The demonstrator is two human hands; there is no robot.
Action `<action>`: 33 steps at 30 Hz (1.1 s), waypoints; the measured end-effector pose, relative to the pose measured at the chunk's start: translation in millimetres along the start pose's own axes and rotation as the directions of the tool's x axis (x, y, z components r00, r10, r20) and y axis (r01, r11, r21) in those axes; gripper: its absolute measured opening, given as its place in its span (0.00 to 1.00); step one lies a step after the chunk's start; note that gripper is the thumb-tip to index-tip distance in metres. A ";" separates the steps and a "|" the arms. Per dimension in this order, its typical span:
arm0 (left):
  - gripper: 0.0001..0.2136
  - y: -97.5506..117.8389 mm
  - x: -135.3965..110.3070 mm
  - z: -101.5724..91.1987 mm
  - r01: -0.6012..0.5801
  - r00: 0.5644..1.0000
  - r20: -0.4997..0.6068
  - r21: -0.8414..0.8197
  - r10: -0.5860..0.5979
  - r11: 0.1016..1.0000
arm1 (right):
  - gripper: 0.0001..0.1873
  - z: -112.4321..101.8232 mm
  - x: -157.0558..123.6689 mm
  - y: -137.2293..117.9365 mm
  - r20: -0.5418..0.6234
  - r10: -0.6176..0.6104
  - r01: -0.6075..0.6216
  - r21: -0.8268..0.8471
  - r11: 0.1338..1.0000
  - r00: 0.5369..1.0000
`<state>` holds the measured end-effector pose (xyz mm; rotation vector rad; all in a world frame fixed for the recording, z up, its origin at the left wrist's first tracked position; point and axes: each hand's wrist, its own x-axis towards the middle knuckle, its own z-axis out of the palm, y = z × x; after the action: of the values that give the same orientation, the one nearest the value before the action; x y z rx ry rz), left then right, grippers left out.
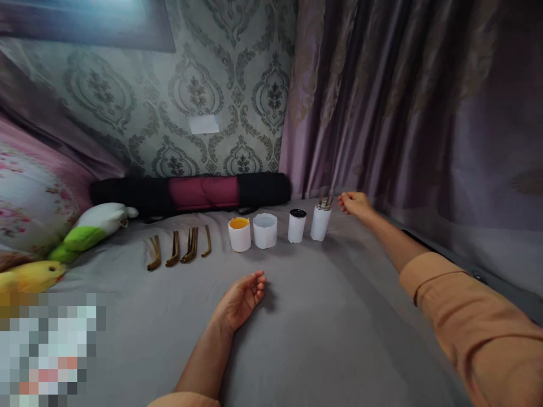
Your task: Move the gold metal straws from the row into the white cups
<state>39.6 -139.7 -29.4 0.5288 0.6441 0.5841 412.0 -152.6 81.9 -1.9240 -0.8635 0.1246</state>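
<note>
On the grey sheet four white-wrapped containers stand in a row: a wide cup with yellow inside (240, 236), a wide pale cup (265, 233), a narrow cup with a dark inside (296, 227) and a narrow cup holding thin sticks (321, 223). My right hand (354, 204) hovers just right of the stick cup, its fingers half bent and slightly apart, with nothing visible in them. Below the wide cups, my left hand (242, 301) rests palm up, loosely curled and holding nothing. Several brass-coloured bent pieces (190, 246) lie grouped at the left.
Behind the row lies a long black and maroon rolled bag (203, 193) against the patterned wall. Soft toys, one white and green (91, 226) and one yellow (36, 277), lie at the left beside a floral pillow (31, 192). Purple curtains (382, 102) hang on the right.
</note>
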 end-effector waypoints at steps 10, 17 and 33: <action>0.07 -0.9 2.0 -3.3 0.008 1.000 0.018 -0.013 -0.008 1.000 | 0.13 -2.0 -11.4 1.7 -0.105 -0.024 0.026 0.020 0.999 0.994; 0.05 0.5 -1.3 1.0 0.012 1.000 0.008 -0.015 -0.012 1.000 | 0.13 0.1 -25.9 -1.6 -0.132 0.003 0.015 0.133 0.991 0.991; 0.06 0.5 -0.1 0.2 0.012 1.000 0.014 -0.024 -0.011 1.000 | 0.11 25.0 -74.7 -4.5 -0.051 0.134 -0.097 0.448 0.889 0.990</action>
<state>39.5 -139.4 -28.9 0.5058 0.6263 0.5765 343.6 -178.8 52.7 -1.5343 -0.6018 0.2896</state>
